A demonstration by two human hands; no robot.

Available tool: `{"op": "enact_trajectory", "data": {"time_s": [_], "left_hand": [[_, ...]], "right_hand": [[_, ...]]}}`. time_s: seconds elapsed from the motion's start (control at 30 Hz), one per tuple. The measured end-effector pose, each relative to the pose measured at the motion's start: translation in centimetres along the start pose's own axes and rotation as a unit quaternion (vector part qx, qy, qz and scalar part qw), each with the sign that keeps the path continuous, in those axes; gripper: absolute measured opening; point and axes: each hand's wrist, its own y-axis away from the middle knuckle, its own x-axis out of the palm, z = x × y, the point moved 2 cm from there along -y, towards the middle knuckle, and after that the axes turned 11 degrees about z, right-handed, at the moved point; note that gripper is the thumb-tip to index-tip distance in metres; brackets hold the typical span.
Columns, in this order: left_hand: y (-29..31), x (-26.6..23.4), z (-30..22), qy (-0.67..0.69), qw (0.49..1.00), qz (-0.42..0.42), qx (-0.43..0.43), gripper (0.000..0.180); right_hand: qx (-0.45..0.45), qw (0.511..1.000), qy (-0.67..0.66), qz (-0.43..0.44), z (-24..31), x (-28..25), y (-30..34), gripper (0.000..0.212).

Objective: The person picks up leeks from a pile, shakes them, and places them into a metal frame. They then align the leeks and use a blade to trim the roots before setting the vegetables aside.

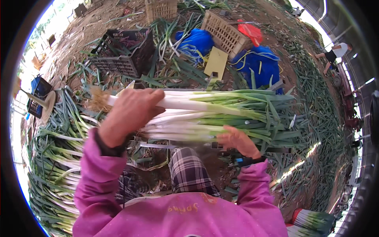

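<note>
A thick pile of long green onions (185, 118) lies crosswise in front of me on a low metal frame (158, 145). White stems and shaggy roots (99, 99) point left, green leaves right. My left hand (132, 112) curls over the white stems near the root end, its thumb and fingers closed around a thick green onion (183, 104) on top. At the near edge of the pile, my right hand (239, 141) touches where stems turn green. Its fingers are stretched out, slightly blurred, and hold nothing.
Many more green onions (65, 158) are heaped at my left. Beyond the frame stand a dark crate (126, 59), a tan crate (223, 33), blue plastic bags (260, 65) and a yellow board (216, 63). Cut leaves (316, 158) cover the ground at right; a person (335, 53) is farther off.
</note>
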Motion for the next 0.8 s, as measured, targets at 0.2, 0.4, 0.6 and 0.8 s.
{"op": "enact_trajectory", "data": {"time_s": [0.2, 0.4, 0.6, 0.8], "left_hand": [[3.2, -13.7, 0.5, 0.086, 0.978, 0.186, -0.050, 0.019], [11.2, -23.2, 3.4, 0.149, 0.945, 0.119, -0.265, 0.029], [10.6, -15.9, 5.4, 0.196, 0.968, 0.040, -0.154, 0.045], [3.7, 3.2, 0.7, 0.221, 0.973, -0.062, 0.025, 0.038]], "right_hand": [[-0.452, 0.769, -0.449, 0.062, 0.8, -1.3, -4.6, 0.060], [-0.463, 0.737, -0.492, -0.010, 10.8, 3.4, -2.7, 0.037], [-0.564, 0.766, -0.310, 0.016, 18.1, -0.8, 8.2, 0.037], [-0.578, 0.764, -0.213, -0.192, 14.1, -6.7, 19.3, 0.041]]}}
